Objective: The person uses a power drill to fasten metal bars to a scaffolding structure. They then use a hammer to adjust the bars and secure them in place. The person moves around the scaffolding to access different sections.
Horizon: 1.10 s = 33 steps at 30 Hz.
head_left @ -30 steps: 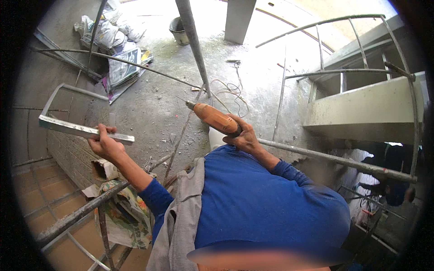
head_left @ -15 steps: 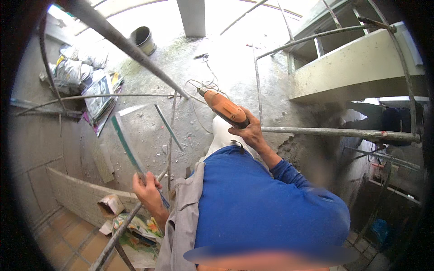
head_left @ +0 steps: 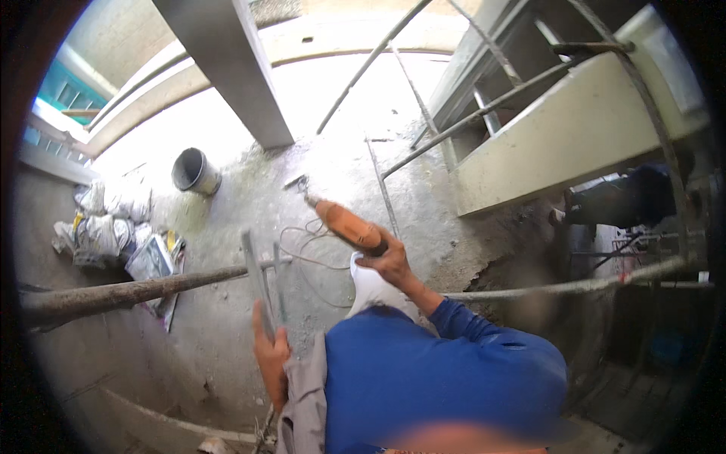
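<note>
The left hand (head_left: pixel 270 356) has swung its gripped metal strip (head_left: pixel 259 281) upright at centre; the right hand (head_left: pixel 389 261) still grips the drill (head_left: pixel 346 225).

Head-worn fisheye, steeply downward, high up

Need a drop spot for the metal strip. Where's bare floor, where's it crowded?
Bare concrete lies between the bucket and the grey column. Crowded: sacks at left, cable below the drill, poles crossing. Left hand holds the strip.
</note>
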### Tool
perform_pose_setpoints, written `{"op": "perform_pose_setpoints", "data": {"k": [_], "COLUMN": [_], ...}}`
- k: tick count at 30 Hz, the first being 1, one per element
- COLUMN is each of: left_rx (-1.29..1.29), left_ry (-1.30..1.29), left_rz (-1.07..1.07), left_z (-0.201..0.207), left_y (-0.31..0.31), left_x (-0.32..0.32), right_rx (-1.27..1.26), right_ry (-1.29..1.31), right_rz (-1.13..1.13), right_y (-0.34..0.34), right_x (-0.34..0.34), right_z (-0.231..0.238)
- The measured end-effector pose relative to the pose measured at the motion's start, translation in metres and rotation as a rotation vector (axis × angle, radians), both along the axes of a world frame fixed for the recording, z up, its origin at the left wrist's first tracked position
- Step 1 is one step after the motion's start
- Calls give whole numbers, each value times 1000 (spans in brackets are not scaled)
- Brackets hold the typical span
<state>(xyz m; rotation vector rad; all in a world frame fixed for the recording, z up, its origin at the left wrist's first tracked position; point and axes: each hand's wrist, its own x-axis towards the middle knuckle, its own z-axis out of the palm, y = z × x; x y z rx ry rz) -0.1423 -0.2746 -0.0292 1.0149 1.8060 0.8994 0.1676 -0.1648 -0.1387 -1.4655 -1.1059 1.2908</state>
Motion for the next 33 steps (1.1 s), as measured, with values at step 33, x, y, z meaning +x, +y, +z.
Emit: {"op": "perform_pose_setpoints", "data": {"k": [33], "left_rx": [35], "left_ry": [-806], "left_rz": [-875], "left_z": [58], "left_y": [482], "left_x": [245], "right_rx": [805], "right_ry": [-490], "right_rz": [-467], "right_y": [241], "right_x": [47], "right_z": [63]}}
